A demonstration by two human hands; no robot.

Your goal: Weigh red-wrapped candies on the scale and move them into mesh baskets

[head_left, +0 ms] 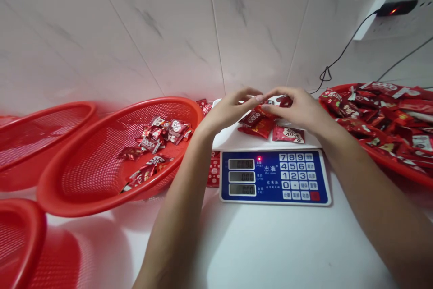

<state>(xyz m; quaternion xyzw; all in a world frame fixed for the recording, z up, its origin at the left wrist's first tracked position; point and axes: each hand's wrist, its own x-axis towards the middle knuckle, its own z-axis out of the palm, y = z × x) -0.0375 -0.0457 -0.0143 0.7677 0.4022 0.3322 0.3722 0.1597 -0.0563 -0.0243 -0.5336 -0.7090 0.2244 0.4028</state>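
Both my hands hover over the white pan of a blue-faced electronic scale (274,176). My left hand (228,111) and my right hand (299,108) curl toward each other, fingertips meeting above a small pile of red wrapped candies (260,124) on the pan. The fingers look pinched on one red candy packet; its exact grip is partly hidden. Another candy packet (288,134) lies flat on the pan near my right hand.
A red mesh basket (101,176) holding several candies sits left of the scale, with two more red baskets (40,122) (16,235) further left. A full red basket of candies (389,117) stands right. A wall socket with cables (392,9) is behind.
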